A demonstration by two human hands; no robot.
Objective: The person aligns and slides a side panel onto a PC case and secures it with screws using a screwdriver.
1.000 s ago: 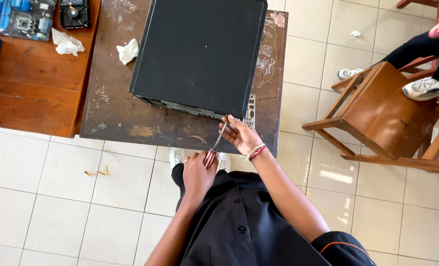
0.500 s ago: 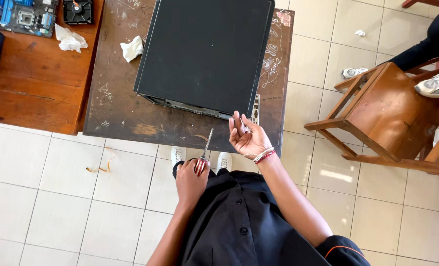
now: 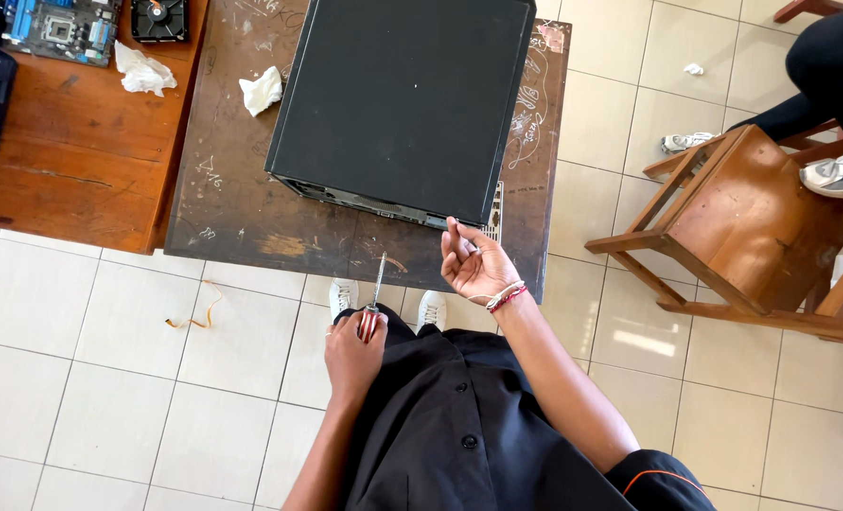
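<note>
No packages, labels, signs (or screens).

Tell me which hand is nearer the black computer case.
Right. The right hand is raised at the near edge of the black computer case, fingertips about touching it; the left hand holds a screwdriver lower, off the table.

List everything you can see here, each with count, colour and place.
Computer case: one, black, lying on the dark desk.
Dark desk: one, scratched brown, centre.
Orange-brown desk: one, left.
Circuit board: one, blue, top left.
Fan: one, black, beside the board.
Crumpled tissues: two, white, one per desk.
Wooden chair: one, brown, right.
Another person's shoes: two, pale, at the chair.
Wire scrap: one, yellow, on the floor.
Screwdriver: one, red-striped handle, in the left hand.
Left hand: gripping the screwdriver.
Right hand: fingers at the case's near corner.
</note>
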